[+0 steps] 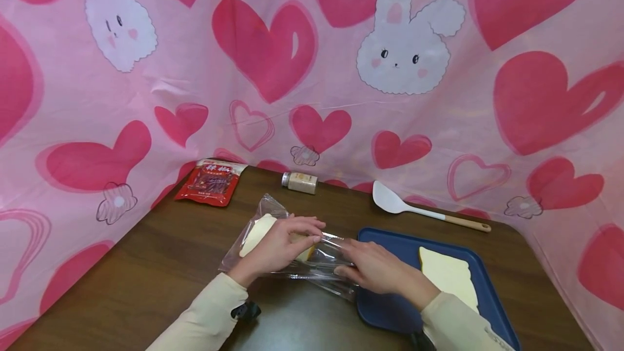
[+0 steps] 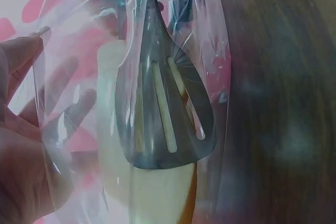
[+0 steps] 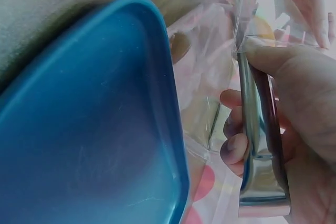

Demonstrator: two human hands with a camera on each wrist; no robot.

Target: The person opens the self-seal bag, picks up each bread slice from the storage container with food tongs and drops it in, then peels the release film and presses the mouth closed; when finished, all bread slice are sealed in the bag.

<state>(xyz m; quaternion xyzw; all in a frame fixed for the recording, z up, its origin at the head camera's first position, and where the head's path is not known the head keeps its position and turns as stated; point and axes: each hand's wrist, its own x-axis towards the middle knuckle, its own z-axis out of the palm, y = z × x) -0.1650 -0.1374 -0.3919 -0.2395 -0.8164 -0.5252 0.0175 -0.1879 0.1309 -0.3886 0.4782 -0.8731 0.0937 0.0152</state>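
Note:
A clear plastic bag (image 1: 233, 248) with slices of bread (image 1: 257, 234) inside lies on the table. My left hand (image 1: 290, 242) is over it, holding the film of the opening between thumb and fingers. In the left wrist view, the slotted metal head of the tongs (image 2: 152, 135) is inside the bag against the bread (image 2: 163, 192). My right hand (image 3: 307, 103) grips the tongs' handle (image 3: 257, 177) at the mouth of the bag. Whether the tongs pinch a slice is hidden.
A blue tray (image 1: 390, 310) with a bread slice (image 1: 448, 275) on it stands at the right. Behind lie a white spatula (image 1: 390, 199) with a wooden handle, a seasoning bottle (image 1: 301, 182) and a red food packet (image 1: 212, 183). A heart-patterned curtain (image 1: 336, 69) borders the table.

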